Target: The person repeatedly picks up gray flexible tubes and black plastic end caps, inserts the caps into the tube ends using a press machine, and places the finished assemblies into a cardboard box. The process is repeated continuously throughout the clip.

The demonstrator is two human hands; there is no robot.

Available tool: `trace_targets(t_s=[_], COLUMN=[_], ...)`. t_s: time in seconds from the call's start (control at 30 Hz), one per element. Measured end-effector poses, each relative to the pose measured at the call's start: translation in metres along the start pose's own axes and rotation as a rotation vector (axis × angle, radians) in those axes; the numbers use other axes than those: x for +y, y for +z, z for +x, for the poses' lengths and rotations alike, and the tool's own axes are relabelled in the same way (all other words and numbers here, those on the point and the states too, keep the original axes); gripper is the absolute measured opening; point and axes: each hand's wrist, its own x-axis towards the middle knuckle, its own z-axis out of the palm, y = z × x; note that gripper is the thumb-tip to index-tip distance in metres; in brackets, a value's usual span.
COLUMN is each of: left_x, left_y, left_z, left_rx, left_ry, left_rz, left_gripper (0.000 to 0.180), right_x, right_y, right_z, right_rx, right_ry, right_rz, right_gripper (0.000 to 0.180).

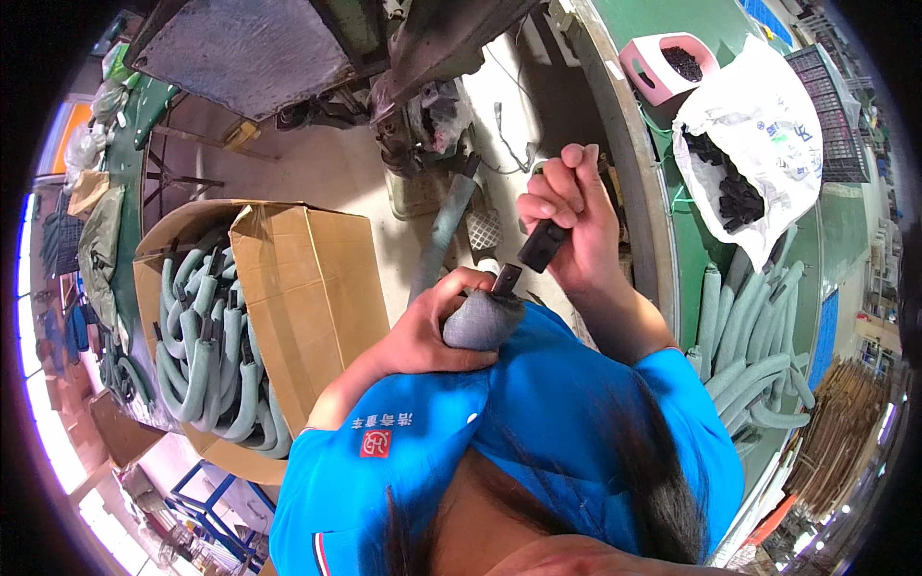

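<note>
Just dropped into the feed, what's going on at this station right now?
A person in a blue shirt is working on a grey-green padded strap. The left hand grips its rounded end, where a dark strap tip pokes out. The right hand holds a small black clip just above that tip, not yet on it. To the left, a cardboard box holds many similar curved straps; more are piled on the green table at right, beside a white bag of black parts.
</note>
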Motion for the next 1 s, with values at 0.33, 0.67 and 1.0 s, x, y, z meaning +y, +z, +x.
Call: trace_targets(t_s=[0.33, 0.67, 1.0], left_x=[0.008, -0.002, 0.001], left_y=[0.002, 0.002, -0.036], left_z=[-0.007, -0.013, -0.033], left_rx=[0.032, 0.123, 0.391], left_ry=[-0.095, -0.055, -0.061], left_rz=[0.003, -0.114, 0.710], left_gripper=[0.061, 0.072, 0.068], right_x=[0.015, 0.037, 0.037], right_y=[0.016, 0.014, -0.022], right_z=[-0.001, -0.017, 0.011], right_rx=[-0.102, 0.034, -0.021], right_ry=[0.061, 0.167, -0.047], right_rz=[-0.017, -0.258, -1.489], right_gripper=[0.023, 0.034, 0.044])
